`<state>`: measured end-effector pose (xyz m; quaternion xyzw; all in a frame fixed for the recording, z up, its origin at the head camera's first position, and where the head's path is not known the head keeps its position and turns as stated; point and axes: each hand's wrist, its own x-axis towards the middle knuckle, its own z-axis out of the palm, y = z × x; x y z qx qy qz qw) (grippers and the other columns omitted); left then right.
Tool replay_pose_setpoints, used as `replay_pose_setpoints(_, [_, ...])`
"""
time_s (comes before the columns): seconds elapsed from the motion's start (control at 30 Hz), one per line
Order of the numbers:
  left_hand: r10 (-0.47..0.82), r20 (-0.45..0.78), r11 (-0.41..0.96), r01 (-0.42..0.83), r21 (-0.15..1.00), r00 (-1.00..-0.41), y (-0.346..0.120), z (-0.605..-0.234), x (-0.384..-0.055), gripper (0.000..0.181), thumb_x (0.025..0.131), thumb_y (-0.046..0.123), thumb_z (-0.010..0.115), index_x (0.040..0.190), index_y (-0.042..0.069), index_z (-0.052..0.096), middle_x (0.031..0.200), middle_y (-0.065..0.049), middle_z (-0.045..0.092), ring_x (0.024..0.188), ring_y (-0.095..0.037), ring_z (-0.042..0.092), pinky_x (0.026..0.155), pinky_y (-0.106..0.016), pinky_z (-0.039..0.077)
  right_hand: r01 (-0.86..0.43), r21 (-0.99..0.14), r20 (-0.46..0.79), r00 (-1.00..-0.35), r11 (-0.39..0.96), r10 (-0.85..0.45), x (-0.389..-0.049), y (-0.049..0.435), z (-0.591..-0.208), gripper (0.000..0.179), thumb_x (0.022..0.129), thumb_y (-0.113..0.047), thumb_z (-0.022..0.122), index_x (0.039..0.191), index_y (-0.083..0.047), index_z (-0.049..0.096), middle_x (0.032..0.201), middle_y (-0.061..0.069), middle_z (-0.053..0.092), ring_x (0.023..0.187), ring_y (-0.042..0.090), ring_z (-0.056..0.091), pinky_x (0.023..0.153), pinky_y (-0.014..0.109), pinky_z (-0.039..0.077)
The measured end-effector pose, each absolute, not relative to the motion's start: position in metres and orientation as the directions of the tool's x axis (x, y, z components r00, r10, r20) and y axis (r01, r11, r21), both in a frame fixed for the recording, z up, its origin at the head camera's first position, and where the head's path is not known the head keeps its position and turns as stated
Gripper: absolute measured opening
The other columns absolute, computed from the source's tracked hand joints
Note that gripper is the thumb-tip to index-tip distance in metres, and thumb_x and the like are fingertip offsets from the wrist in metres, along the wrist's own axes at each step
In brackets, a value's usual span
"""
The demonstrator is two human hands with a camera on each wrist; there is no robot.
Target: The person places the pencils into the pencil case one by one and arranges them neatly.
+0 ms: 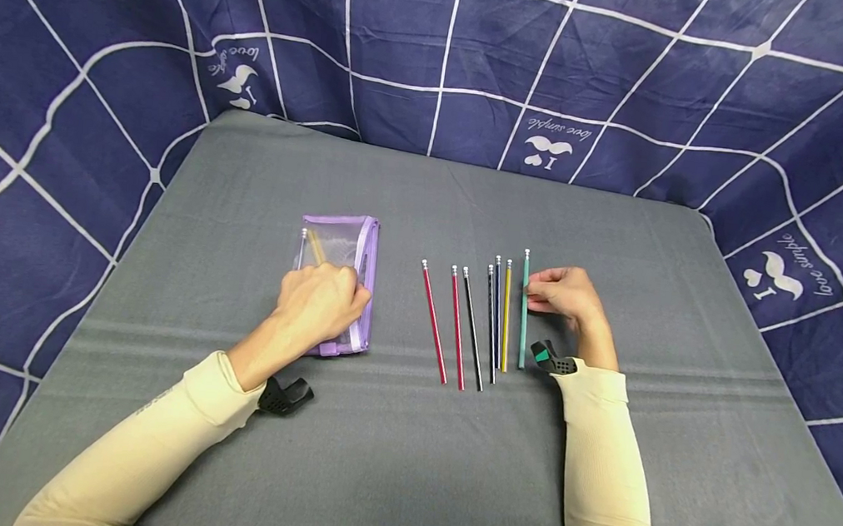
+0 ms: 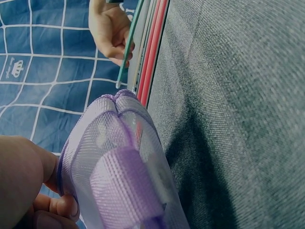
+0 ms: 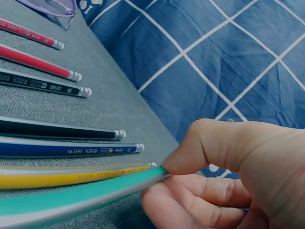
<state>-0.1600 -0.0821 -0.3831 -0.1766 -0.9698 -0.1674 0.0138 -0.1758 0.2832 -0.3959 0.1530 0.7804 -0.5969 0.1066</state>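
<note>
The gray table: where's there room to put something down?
The table is bare to the right of the right hand, between the pencils and the blue curtain, and between the purple pouch and the leftmost red pencil. It's crowded around the yellow pencil, beside the green pencil, and where the left hand holds the pouch.

Blue drapes (image 1: 500, 53) round the table (image 1: 404, 462) suggest a booth.

Green pencil (image 1: 523, 330), pinched, right of six other pencils (image 1: 472, 326); clear purple-trimmed pouch (image 1: 364, 325) farther left.
</note>
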Motion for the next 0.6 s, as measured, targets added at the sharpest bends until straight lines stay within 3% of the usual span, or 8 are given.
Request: replay_pose_setpoints(0.6, [0.338,0.094,0.881,0.350,0.318,-0.936,-0.082,-0.382,-0.160,0.029,0.084,0.025,0.049,0.058,0.014,0.046,0.056,-0.006,0.052,0.053,-0.030,0.053,0.048,-0.050,0.041,0.327,-0.923,-0.320,-0.945,0.201,0.069,-0.185,0.268,-0.396,0.031,0.084,0.009,0.056,0.112,0.021,0.052,0.070,0.001,0.065,0.061,0.009,0.065,0.064,0.024,0.055])
